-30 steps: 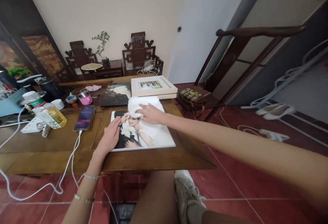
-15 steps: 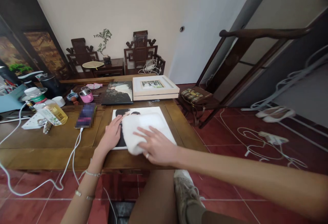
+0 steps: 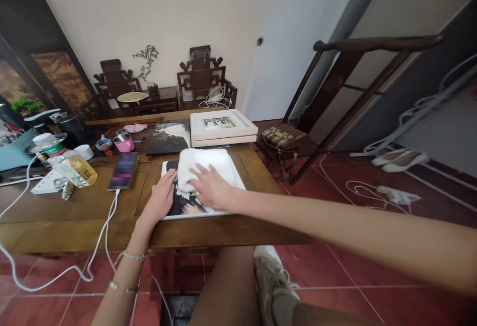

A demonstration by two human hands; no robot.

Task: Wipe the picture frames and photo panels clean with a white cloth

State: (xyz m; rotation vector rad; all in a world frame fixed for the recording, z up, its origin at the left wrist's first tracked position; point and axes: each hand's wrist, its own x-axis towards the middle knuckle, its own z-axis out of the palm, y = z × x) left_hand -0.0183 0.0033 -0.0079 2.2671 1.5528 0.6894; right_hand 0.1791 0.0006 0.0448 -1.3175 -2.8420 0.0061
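Resting my right hand (image 3: pixel 212 188), fingers spread wide, on the white cloth (image 3: pixel 208 159); the cloth is lying over the photo panel (image 3: pixel 192 210) on the table (image 3: pixel 223 234). My left hand (image 3: pixel 163 197) is resting on the photo panel's left edge, fingers extended, close together. Beyond the right hand, I am seeing a white frame (image 3: pixel 218 123) sitting beside a dark picture (image 3: pixel 169 138). Left of the left hand, a pixelated device (image 3: pixel 122 172) is lying attached to a white cable (image 3: pixel 108 219).

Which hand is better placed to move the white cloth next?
Likely the right hand: its fingers lie on the white cloth, while the left hand rests at the photo panel's left edge.
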